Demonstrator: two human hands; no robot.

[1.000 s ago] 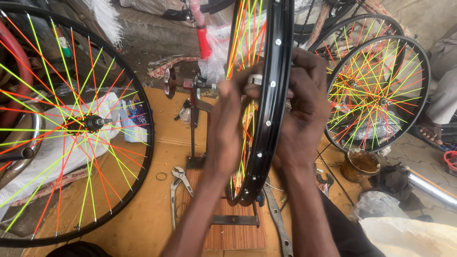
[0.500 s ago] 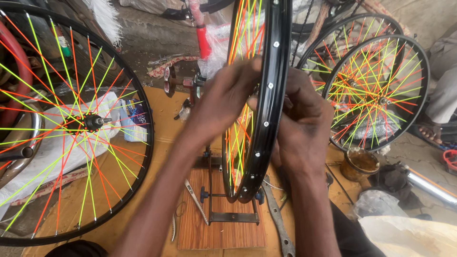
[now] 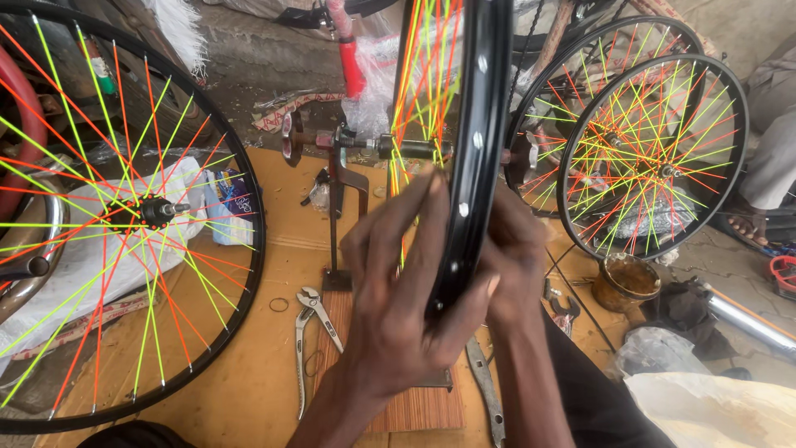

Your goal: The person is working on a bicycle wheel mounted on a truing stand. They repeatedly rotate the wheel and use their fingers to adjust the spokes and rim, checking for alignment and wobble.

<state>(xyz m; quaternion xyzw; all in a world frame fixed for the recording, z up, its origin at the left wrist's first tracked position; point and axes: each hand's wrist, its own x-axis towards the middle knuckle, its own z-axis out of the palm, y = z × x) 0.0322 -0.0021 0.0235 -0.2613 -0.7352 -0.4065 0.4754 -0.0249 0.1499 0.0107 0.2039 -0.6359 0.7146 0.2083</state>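
Head view: your left hand is wrapped around the black rim of the wheel on the stand, fingers spread along its near side, thumb hooked over the edge low down. Closed grip on the rim. Your right hand sits behind the same rim, fingers curled against its far side; whether it pinches a spoke or a tool is hidden, can't tell.

The rim stands upright, edge-on to you, orange and yellow spokes running to the axle, which rests on the metal stand. Stand base sits on a striped wooden board on the cardboard.

Pliers lie on the cardboard just left of the board. A flat wrench lies below your right wrist. A finished wheel lies left, two more wheels lean at right. A small tin of brown stuff sits right of your right arm.
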